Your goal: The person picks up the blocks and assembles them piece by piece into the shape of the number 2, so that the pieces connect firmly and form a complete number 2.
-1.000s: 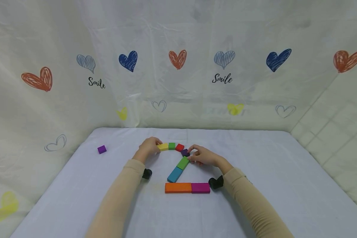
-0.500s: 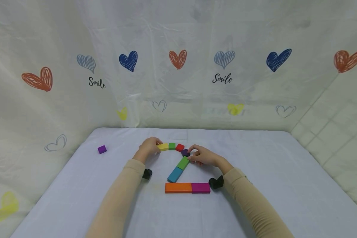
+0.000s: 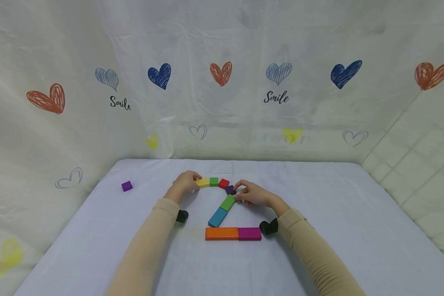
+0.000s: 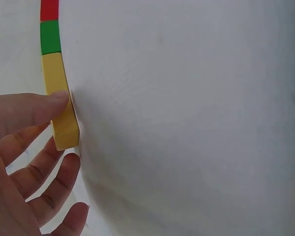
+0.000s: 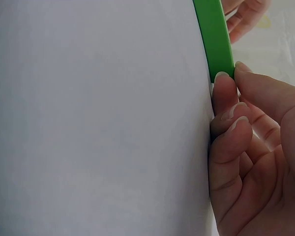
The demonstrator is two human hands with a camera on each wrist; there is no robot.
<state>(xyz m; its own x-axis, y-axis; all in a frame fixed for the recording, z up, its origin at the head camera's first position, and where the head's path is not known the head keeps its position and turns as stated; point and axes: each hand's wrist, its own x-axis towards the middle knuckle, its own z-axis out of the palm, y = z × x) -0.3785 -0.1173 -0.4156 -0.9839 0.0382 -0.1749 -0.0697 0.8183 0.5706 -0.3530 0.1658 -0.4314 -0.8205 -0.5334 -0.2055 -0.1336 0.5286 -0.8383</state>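
In the head view, my left hand (image 3: 185,182) pinches the yellow block (image 4: 59,83), thumb on one side and fingers beneath. A green cube (image 3: 213,181), a red cube (image 3: 223,183) and a dark purple block (image 3: 230,190) carry on from it in an arc. My right hand (image 3: 254,193) pinches the dark purple block with thumb and fingertip, right at the end of a longer green block (image 3: 227,202). In the right wrist view, fingertips meet that green end, and the purple block is hidden. A blue block (image 3: 217,217) continues the slanted line.
Below lie an orange block (image 3: 222,233) and a magenta block (image 3: 249,233), end to end. A loose purple block (image 3: 127,186) sits at the far left of the white-covered table (image 3: 214,271). A pale curtain (image 3: 244,115) with printed hearts hangs behind.
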